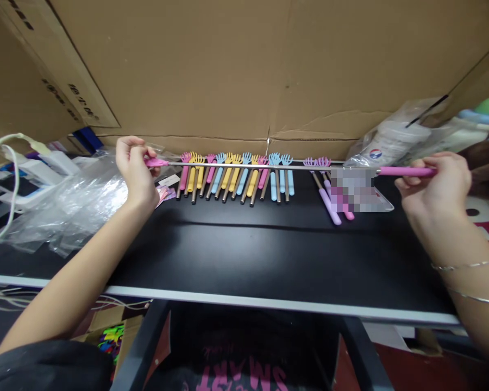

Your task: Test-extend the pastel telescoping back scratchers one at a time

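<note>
A telescopic back scratcher (269, 166) with a thin metal rod is stretched out level above the black table. My left hand (136, 168) is closed around its pink claw end. At the other end, my right hand (442, 182) grips the pink handle. Behind the rod, several short back scratchers (228, 176) in pink, yellow and blue lie side by side in a row. Further right lie purple back scratchers (326, 195) and a pink one, partly covered by a blurred patch.
Clear plastic bags (77, 201) and white cables (12, 184) lie at the left. A bagged white cup (395, 144) stands at the back right. Cardboard (236, 70) walls the back. Under the table's front edge sits a box of colourful pieces (112, 342).
</note>
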The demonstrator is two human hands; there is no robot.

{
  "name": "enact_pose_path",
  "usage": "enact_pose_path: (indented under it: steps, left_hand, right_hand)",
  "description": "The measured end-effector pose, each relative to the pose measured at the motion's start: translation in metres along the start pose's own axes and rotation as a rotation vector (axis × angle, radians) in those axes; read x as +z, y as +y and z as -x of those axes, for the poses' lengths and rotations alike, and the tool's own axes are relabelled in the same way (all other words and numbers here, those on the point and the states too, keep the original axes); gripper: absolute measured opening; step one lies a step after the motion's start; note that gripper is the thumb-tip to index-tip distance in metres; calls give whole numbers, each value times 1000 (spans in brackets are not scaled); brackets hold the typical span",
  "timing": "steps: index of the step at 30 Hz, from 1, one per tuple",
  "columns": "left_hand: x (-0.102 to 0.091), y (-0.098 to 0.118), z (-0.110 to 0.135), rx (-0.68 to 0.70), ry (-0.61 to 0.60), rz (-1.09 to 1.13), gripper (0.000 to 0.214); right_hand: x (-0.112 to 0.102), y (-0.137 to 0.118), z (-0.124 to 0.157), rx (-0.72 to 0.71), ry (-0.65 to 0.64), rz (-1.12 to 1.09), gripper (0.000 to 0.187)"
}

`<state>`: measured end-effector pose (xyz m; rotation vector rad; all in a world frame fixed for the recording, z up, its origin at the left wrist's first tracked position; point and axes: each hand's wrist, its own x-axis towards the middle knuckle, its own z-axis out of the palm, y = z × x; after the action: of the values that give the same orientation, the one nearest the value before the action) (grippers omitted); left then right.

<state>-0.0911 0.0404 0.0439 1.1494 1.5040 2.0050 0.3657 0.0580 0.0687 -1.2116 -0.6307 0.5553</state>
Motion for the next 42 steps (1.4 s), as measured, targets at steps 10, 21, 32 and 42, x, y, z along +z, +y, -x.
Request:
enact_pose_path:
  steps: [10,21,32,42]
  left_hand:
    - [22,4,41,67,-312,-13,17]
    - [23,0,47,111,-724,-63,35]
    - [28,6,71,275,-1048,-150,34]
    - [22,14,58,558,-1063,-593,33]
  right_hand:
    - [12,15,32,-47,-428,124,24]
    - [10,12,50,12,-825,178,33]
    - [7,19,72,-43,-1166,292,30]
    - [8,11,71,-201,-1206,501,31]
